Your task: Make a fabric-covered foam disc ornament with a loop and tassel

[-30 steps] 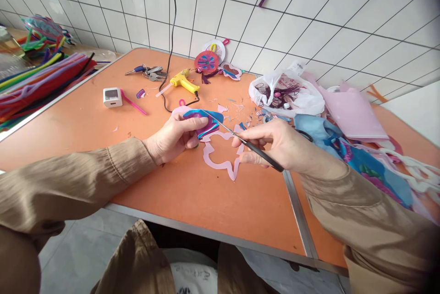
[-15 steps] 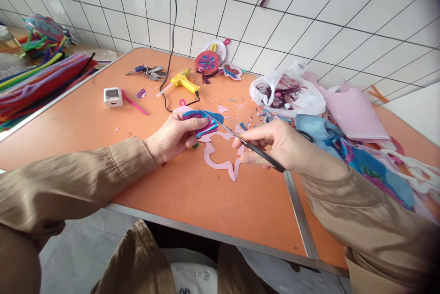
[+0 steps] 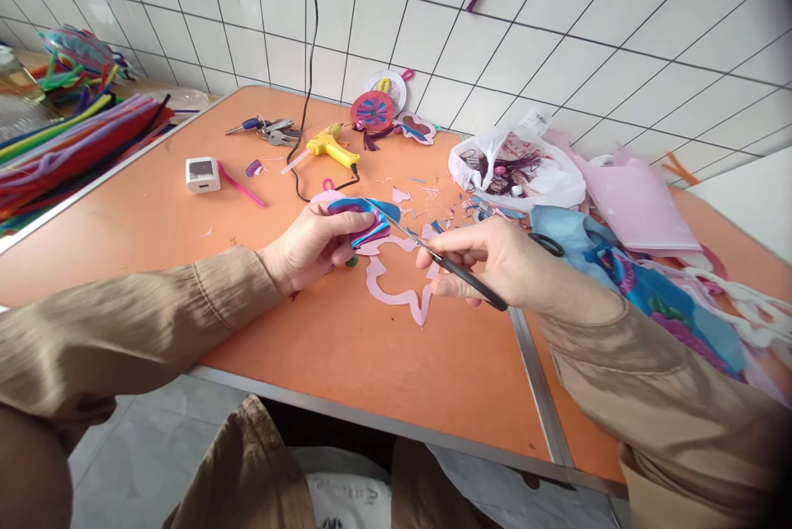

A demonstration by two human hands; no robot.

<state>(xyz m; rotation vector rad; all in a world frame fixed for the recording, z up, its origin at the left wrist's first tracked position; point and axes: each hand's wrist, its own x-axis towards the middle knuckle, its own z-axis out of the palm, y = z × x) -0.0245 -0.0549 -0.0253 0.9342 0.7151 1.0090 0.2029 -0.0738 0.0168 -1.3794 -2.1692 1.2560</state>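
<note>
My left hand (image 3: 313,244) is closed on a blue and purple printed piece (image 3: 366,217), held just above the orange table (image 3: 346,347). My right hand (image 3: 501,261) grips black-handled scissors (image 3: 445,259), whose blades reach left into the edge of that piece. Under the blades a pink offcut outline (image 3: 396,281) lies flat on the table. Small paper scraps (image 3: 433,199) are scattered just beyond my hands.
A yellow glue gun (image 3: 331,147) with a black cord, keys (image 3: 272,130), a small white cube (image 3: 202,174) and round craft pieces (image 3: 374,110) lie at the back. Pipe cleaners (image 3: 68,149) are piled at left. A plastic bag (image 3: 513,170) and printed sheets (image 3: 649,281) fill the right side.
The scissors have crept slightly left into the printed piece, and my right hand has shifted a little with them. My left hand holds almost still.
</note>
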